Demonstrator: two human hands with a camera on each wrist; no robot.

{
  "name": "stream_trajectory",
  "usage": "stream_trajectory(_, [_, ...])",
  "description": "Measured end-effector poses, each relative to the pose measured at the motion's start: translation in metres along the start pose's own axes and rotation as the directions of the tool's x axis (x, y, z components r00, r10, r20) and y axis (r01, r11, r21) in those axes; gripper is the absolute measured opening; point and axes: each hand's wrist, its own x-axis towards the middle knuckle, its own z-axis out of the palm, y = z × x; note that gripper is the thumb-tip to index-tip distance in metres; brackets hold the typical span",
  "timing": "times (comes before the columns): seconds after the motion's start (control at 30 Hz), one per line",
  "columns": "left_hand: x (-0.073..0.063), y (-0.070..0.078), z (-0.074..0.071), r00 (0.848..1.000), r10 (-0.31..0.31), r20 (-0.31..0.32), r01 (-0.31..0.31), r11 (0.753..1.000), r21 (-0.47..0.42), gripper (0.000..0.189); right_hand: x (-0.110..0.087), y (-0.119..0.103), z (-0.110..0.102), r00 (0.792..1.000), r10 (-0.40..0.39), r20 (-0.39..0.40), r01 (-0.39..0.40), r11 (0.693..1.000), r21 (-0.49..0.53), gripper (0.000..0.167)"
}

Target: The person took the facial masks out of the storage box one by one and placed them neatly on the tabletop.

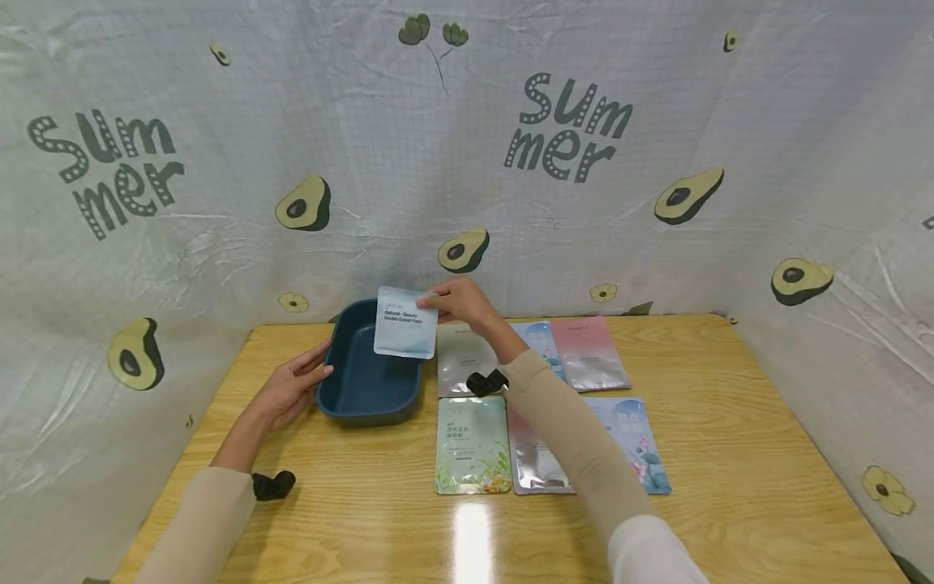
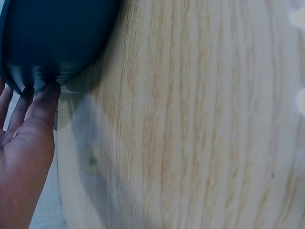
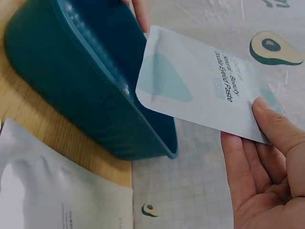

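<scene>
A pale blue-white sachet [image 1: 405, 324] printed "Double Eyelid Paste" is pinched at its upper right corner by my right hand [image 1: 463, 302], thumb on the printed face and fingers behind. It hangs tilted over the right part of a dark blue bin [image 1: 368, 410], overlapping the rim in the right wrist view. My left hand [image 1: 286, 391] is at the bin's left side, its extended fingertips [image 2: 51, 89] touching the outer wall. The bin's inside shows no contents where it is visible; the sachet covers part of it.
Right of the bin lie flat mask packets in two rows: a silver one [image 1: 456, 365], a pink one [image 1: 589, 353], a green floral one [image 1: 473, 446] and a blue one [image 1: 633, 434] among them. My right forearm crosses over them. A printed cloth [image 1: 409, 178] hangs behind the wooden table [image 1: 350, 503].
</scene>
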Motion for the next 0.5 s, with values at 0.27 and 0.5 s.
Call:
stream_trajectory(0.27, [-0.002,0.001,-0.001,1.0,0.004,0.016,-0.004,1.0,0.004,0.073,-0.005,0.006,-0.012,1.0,-0.009,-0.007,0.009,0.999,0.04,0.028])
stream_trajectory(0.5, [-0.003,0.002,0.0,1.0,0.001,0.018,-0.001,1.0,-0.003,0.074,-0.014,0.01,-0.022,1.0,-0.018,-0.013,0.019,0.998,0.064,0.028])
